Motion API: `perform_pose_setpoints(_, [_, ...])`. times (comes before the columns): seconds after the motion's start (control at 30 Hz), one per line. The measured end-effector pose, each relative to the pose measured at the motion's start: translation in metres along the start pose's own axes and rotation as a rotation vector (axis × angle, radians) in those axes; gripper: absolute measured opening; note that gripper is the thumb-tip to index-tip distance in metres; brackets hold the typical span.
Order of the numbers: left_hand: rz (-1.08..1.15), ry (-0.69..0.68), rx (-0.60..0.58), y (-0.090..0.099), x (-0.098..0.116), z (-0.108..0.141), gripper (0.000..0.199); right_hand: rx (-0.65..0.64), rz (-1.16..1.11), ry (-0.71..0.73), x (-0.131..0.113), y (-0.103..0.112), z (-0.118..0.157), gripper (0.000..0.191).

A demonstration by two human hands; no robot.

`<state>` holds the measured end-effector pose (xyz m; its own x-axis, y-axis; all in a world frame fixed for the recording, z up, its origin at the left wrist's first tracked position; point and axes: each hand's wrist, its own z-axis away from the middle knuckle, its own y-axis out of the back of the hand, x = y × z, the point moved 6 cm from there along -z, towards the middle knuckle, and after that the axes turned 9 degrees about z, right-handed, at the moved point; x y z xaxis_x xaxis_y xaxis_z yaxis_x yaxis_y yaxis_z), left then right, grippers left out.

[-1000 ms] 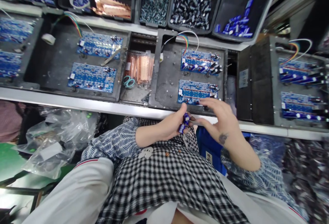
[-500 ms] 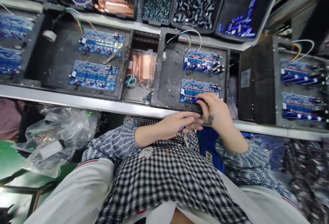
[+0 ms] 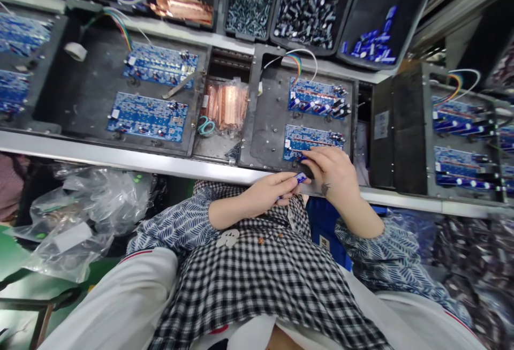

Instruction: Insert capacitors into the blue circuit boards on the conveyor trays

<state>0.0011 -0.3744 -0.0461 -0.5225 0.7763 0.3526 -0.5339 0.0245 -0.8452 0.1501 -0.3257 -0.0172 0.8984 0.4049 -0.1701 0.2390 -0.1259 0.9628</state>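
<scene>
My left hand (image 3: 270, 193) is closed just in front of the bench edge. Between its thumb and fingertips is a blue cylindrical capacitor (image 3: 300, 177), and a bit more blue shows lower among the fingers. My right hand (image 3: 335, 172) reaches over the lower blue circuit board (image 3: 303, 135) of the middle fixture. Its fingers pinch at the board's front left part, on a blue capacitor (image 3: 303, 158) that is mostly hidden. Above it, the upper circuit board (image 3: 309, 92) carries a row of blue and black capacitors. The hand covers the lower board's front right part.
Bins behind hold screws (image 3: 249, 12), black capacitors (image 3: 307, 7), blue capacitors (image 3: 373, 42) and copper strips (image 3: 180, 5). Left of the middle fixture lie bagged copper parts (image 3: 227, 104) and teal scissors (image 3: 206, 125). Other fixtures with boards (image 3: 148, 116) stand on both sides along the metal bench edge (image 3: 120, 157).
My left hand has drawn slightly back and left, and a capacitor now sticks up at its fingertips. My right fingers have pressed closer to the board, hiding more of the capacitor there.
</scene>
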Motion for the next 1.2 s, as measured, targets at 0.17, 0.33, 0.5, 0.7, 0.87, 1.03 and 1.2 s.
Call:
perform_pose_setpoints(0.17, [-0.224,-0.045,-0.067,0.005,0.000,0.005,0.029,-0.066,-0.297,0.065,-0.039,0.025,0.010,0.027])
perform_pose_setpoints(0.33, [-1.029,-0.368,0.187,0.028,0.055,0.073,0.028,-0.074,-0.327,-0.006,-0.038,0.021,-0.002,0.015])
perform_pose_setpoints(0.5, [-1.669,-0.622,0.959,0.089,0.124,0.150,0.048,0.013,-0.126,-0.119,-0.013,-0.006,-0.017,0.013])
perform_pose_setpoints(0.7, [-1.831,-0.616,0.743,0.100,0.119,0.132,0.041,-0.012,-0.030,-0.038,-0.019,-0.013,-0.020,0.011])
perform_pose_setpoints(0.87, [-1.840,-0.648,0.563,0.077,0.102,0.106,0.049,-0.055,0.014,-0.036,-0.022,-0.012,-0.023,0.015])
perform_pose_setpoints(1.03, [-1.860,-0.712,0.456,0.064,0.087,0.081,0.049,-0.103,0.008,-0.072,-0.020,-0.016,-0.024,0.016])
perform_pose_setpoints(1.2, [-1.873,-0.729,0.487,0.062,0.093,0.071,0.039,-0.116,-0.051,-0.085,-0.020,-0.017,-0.023,0.017])
